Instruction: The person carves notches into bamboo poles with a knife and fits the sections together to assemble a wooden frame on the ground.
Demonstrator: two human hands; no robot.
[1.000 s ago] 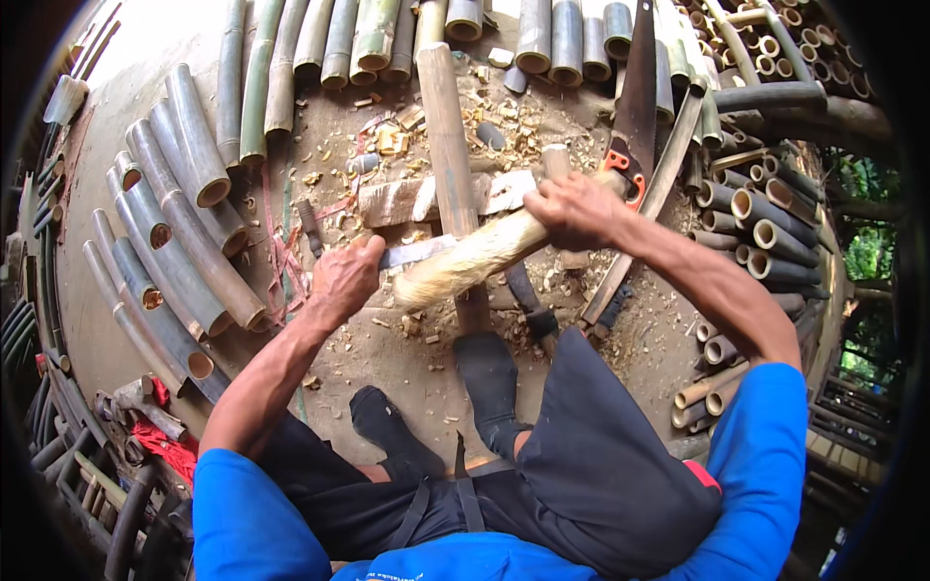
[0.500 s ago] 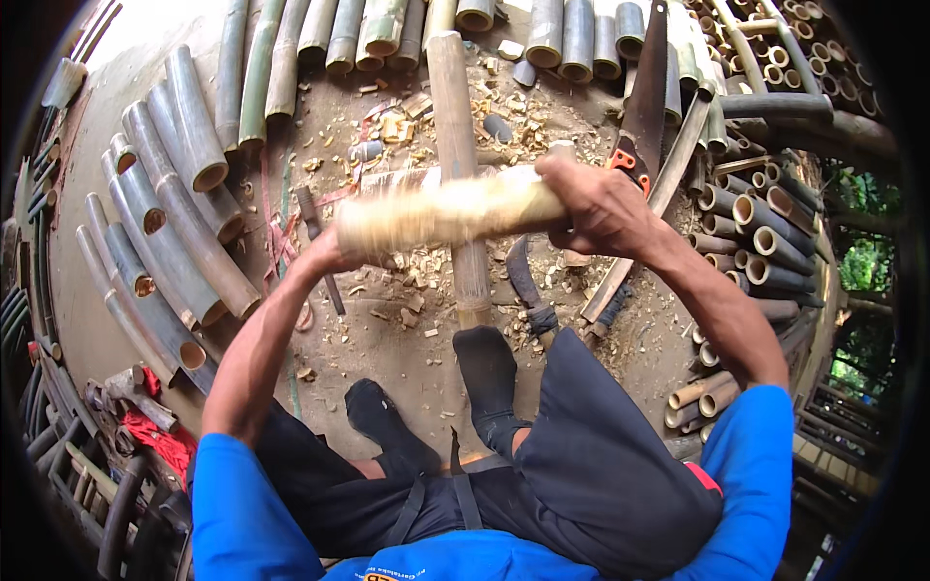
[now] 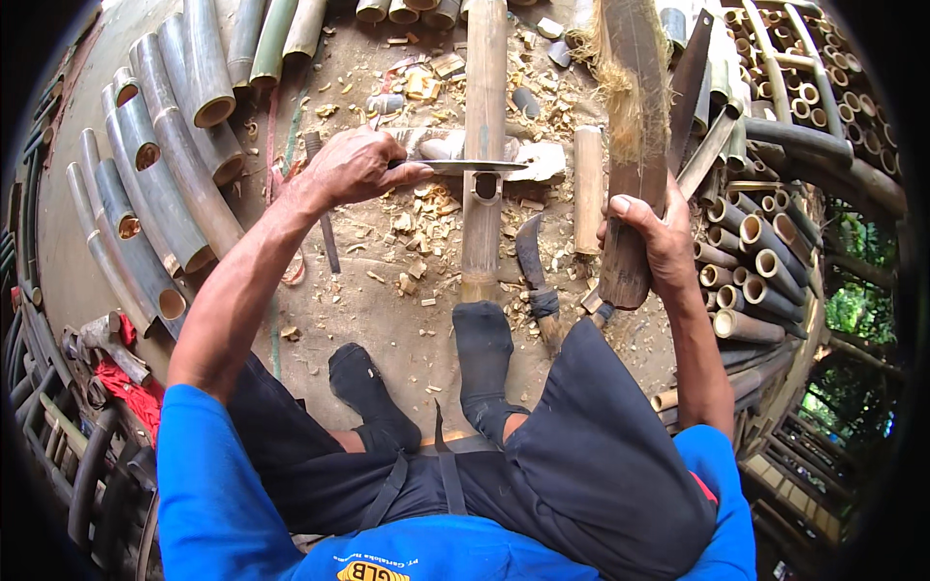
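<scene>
In my left hand [image 3: 363,169] is a thin, flat metal blade [image 3: 475,167], chisel-like, its grip hidden by my fingers. The blade reaches across a bamboo pole [image 3: 482,232], just above a hole [image 3: 485,186] cut in its wall; whether they touch I cannot tell. My right hand [image 3: 651,228] is closed round a heavy wooden mallet [image 3: 635,160], held upright to the right of the pole. The mallet's upper side is frayed into pale fibres. The pole runs away from me, its near end at my dark-socked foot [image 3: 482,339].
Wood chips [image 3: 426,228] litter the ground. A curved knife [image 3: 533,266], a short bamboo piece [image 3: 588,189] and a handsaw [image 3: 690,87] lie to the right. A metal rod [image 3: 329,232] lies left. Cut bamboo lengths [image 3: 184,165] line the left; stacked ones [image 3: 765,261] stand right.
The mallet, blurred and level in front of my left hand before, is now upright at the right with my right hand. The blade and the pole's hole have come into view.
</scene>
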